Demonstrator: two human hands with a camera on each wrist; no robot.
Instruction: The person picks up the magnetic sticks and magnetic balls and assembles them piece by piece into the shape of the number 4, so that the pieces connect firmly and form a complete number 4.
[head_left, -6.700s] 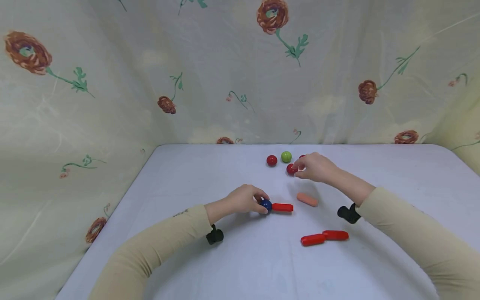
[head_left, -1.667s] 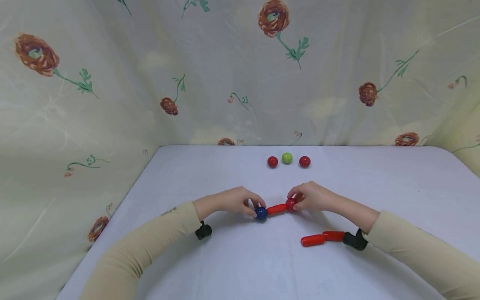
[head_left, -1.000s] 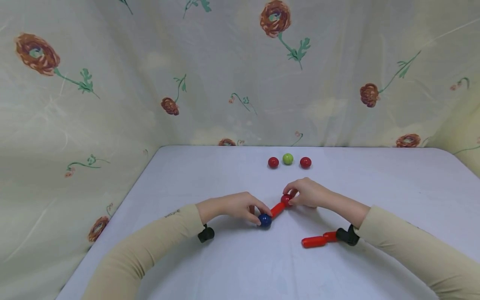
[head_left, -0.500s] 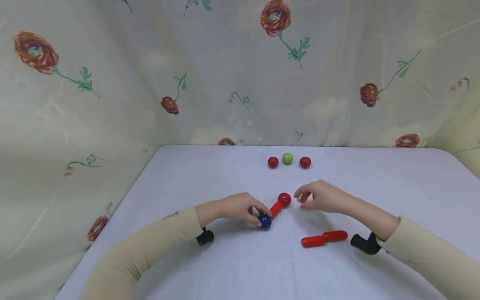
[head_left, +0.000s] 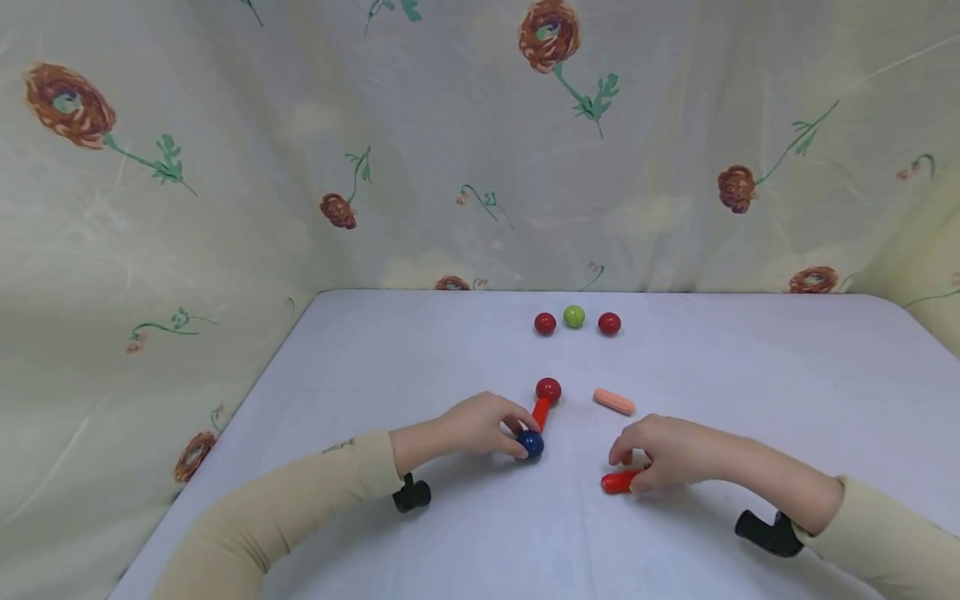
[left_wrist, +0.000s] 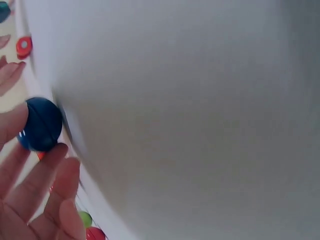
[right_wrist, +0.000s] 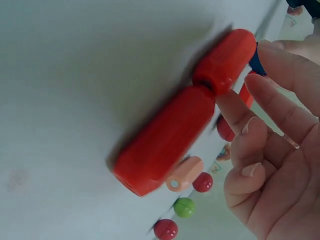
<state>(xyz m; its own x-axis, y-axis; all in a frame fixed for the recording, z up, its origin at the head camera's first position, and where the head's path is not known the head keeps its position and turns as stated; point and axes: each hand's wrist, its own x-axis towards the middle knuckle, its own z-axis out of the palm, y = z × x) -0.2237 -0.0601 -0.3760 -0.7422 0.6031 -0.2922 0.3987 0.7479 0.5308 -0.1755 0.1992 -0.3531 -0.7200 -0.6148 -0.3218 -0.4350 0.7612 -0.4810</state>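
My left hand pinches a shiny blue ball between thumb and fingers, low over the table. A short red rod runs from the blue ball away from me to a red ball, the three in one line. My right hand is at two red rods that lie end to end on the table. Its thumb and fingers are spread around the rods, a fingertip right by the joint in the right wrist view. From the head view the hand covers most of the pair.
A peach-coloured rod lies beyond my right hand. Near the table's back edge sit a red ball, a green ball and another red ball. A flowered curtain hangs behind the table.
The right hand brought a red ball to the rod's end, let go, and moved to the red rods nearer me. The left hand's ball-and-rod chain has swung to point away from me.
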